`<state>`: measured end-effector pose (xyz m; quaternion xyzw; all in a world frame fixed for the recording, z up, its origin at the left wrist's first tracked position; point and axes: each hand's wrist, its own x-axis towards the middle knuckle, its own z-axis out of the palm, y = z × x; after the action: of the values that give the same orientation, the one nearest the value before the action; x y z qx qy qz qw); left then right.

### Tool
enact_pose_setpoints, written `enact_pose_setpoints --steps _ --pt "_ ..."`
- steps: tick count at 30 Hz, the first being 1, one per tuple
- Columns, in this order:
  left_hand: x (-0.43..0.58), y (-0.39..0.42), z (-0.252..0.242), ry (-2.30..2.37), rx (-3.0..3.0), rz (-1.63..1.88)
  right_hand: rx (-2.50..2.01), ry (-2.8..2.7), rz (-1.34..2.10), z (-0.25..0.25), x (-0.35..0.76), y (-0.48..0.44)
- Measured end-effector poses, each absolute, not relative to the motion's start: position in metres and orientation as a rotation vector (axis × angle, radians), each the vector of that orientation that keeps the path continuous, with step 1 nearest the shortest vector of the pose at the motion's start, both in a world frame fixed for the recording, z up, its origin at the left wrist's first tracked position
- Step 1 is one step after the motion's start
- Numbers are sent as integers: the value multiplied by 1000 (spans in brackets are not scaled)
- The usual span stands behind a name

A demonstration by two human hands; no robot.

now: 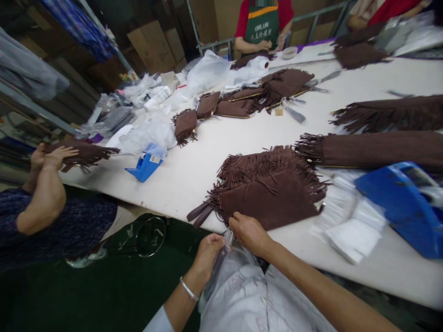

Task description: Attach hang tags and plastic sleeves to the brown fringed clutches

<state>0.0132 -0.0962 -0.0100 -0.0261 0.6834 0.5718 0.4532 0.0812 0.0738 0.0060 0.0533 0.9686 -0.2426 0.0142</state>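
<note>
My left hand [208, 253] is closed around a small dark strap-like piece wrapped in clear plastic [226, 242], just below the table's near edge. My right hand [249, 232] pinches the same plastic from above, fingers curled. Right in front of both hands lies a stack of brown fringed suede bags [273, 189] on the white table [207, 157]. A silver bracelet is on my left wrist.
More brown fringed bags [380, 150] lie in rows at the right and far middle. A blue tape dispenser [404, 203] and white folded sheets [349, 221] sit at right; a smaller blue dispenser [145, 166] at left. A seated person's hands [51, 157] hold a bag at left. Another person in a green apron [263, 25] stands across.
</note>
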Motion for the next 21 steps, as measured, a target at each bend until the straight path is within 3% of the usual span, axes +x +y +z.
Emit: enact_pose_setpoints --steps 5,12,21 --pt "13 -95 -8 1699 -109 1411 436 3172 -951 17 112 50" --pt "13 -99 -4 1597 -151 1460 582 2844 -1762 3 139 2" --pt "19 -113 -8 1561 -173 1536 602 2840 -1615 -22 118 -7"
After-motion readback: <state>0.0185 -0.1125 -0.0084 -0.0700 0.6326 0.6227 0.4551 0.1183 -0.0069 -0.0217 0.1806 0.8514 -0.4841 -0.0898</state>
